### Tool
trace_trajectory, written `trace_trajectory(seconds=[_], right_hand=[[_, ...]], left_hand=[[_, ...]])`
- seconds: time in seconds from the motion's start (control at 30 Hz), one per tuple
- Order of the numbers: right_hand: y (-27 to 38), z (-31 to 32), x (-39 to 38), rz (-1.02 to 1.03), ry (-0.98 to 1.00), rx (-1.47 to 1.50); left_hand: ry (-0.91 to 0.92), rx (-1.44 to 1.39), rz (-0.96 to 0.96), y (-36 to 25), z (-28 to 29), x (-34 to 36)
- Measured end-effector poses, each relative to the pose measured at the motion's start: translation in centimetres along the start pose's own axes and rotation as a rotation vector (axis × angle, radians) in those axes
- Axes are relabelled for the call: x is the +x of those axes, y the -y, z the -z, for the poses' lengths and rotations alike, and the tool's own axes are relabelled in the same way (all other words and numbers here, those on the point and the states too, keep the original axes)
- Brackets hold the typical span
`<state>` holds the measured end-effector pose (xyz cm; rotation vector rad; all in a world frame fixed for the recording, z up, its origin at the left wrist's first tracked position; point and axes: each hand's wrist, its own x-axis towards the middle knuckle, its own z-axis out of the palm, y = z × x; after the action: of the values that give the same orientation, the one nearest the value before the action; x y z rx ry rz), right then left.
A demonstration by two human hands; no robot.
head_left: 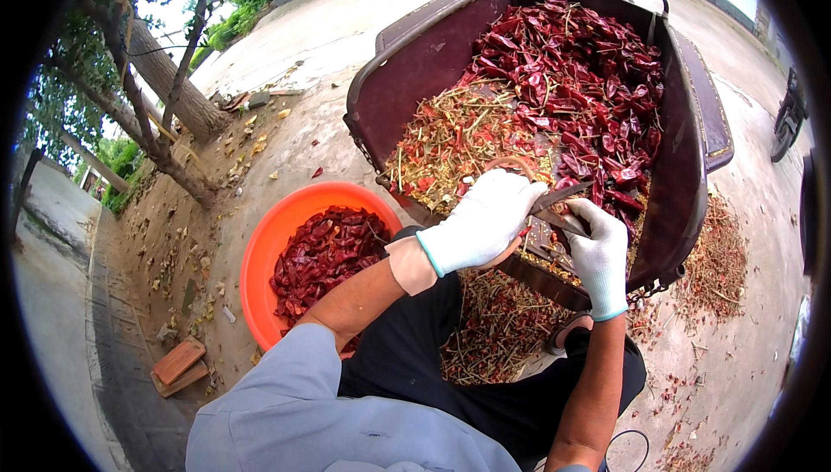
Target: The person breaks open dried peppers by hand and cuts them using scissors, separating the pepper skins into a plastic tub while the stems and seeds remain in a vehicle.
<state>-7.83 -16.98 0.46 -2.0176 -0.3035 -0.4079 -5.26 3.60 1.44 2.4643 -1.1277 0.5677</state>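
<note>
My left hand [486, 223], in a white glove with a teal cuff, is closed round the orange-brown handles of a pair of scissors [561, 196]. Their dark blades are spread and point toward my right hand [599, 251], gloved the same way. Its fingers are pinched together beside the blades; what they hold, if anything, is hidden. Beneath both hands is a dark maroon cart bed [407, 95]. Whole dried red chilies [580, 74] are heaped at its far right, and cut stems and bits [450, 139] lie at its left.
An orange basin [256, 251] with red chili pieces [325, 255] stands at my left. Stem scraps [493, 320] cover the ground beneath the cart's near edge, with more scraps [718, 255] to its right. Bricks [179, 364] lie at lower left; a tree [173, 82] stands beyond.
</note>
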Motion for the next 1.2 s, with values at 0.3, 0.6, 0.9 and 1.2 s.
trace_trajectory(seconds=[0.3, 0.6, 0.9, 1.2], right_hand=[[0.6, 0.2, -0.1, -0.007, 0.003, 0.011], [-1.4, -1.4, -0.5, -0.169, -0.014, 0.119], [-0.6, 0.8, 0.3, -0.398, -0.174, 0.402], [-0.6, 0.4, 0.3, -0.365, -0.150, 0.430]], left_hand=[[0.132, 0.061, 0.015, 0.1, -0.4, 0.2], [0.216, 0.097, 0.122, 0.2, -2.1, -1.2], [0.357, 0.108, 0.373, 3.1, -1.1, -1.4], [0.752, -0.574, 0.664, 6.1, 1.2, -0.3]])
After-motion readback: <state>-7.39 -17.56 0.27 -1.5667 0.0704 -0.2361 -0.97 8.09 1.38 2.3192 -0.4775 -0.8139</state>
